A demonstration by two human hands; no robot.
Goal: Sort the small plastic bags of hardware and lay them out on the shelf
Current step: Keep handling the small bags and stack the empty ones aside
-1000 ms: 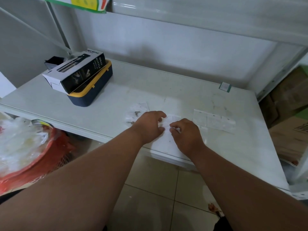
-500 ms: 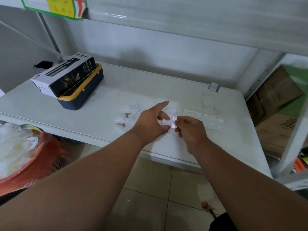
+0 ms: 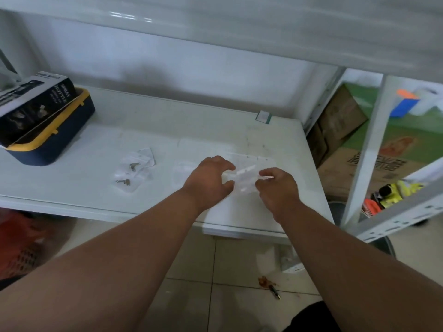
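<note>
Both my hands hold a small clear plastic bag point(image 3: 245, 180) just above the white shelf point(image 3: 72, 185). My left hand point(image 3: 208, 180) pinches its left edge and my right hand point(image 3: 278, 185) pinches its right edge. What is inside the bag is too blurred to tell. More clear bags point(image 3: 251, 161) lie flat on the shelf right behind my hands. To the left lies a small group of clear bags with metal hardware point(image 3: 133, 172) in them. Another clear bag point(image 3: 183, 170) rests beside my left hand.
A dark blue bin with a yellow rim point(image 3: 51, 142) holds a black-and-white carton point(image 3: 28, 101) at the shelf's back left. A small green-edged tag point(image 3: 263, 116) sits at the back right. Cardboard boxes point(image 3: 342, 130) stand right of the shelf, behind a grey upright post point(image 3: 364, 149).
My hands have lifted a bag off the shelf and carried it to the right. My left forefinger, stretched out half a second ago, now curls onto the bag. The view has swung right.
</note>
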